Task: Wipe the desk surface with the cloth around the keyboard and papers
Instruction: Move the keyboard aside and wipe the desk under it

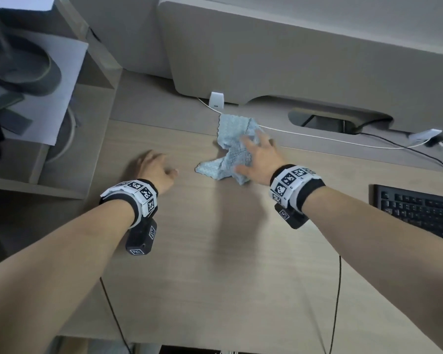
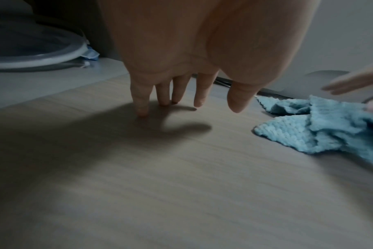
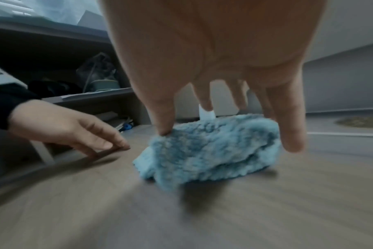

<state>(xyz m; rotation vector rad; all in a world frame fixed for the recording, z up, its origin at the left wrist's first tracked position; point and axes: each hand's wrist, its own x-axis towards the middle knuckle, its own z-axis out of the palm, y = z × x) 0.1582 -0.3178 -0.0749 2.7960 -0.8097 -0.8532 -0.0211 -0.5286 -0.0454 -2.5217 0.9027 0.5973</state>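
two hands; right seemingly presses one cloth on desk.

No legible txt anywhere. Wristbands carry b/w square marker codes only; keyboard key legends too small/blurred to read.

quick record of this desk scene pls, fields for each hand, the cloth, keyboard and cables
left hand: empty, fingers straight, tips on the desk
right hand: spread flat, pressing on the cloth
cloth: light blue, crumpled, lying on the desk by its back edge
keyboard: black, at the right edge, apart from the cloth
cables: white cable along the back, passing under the cloth; black cable at right
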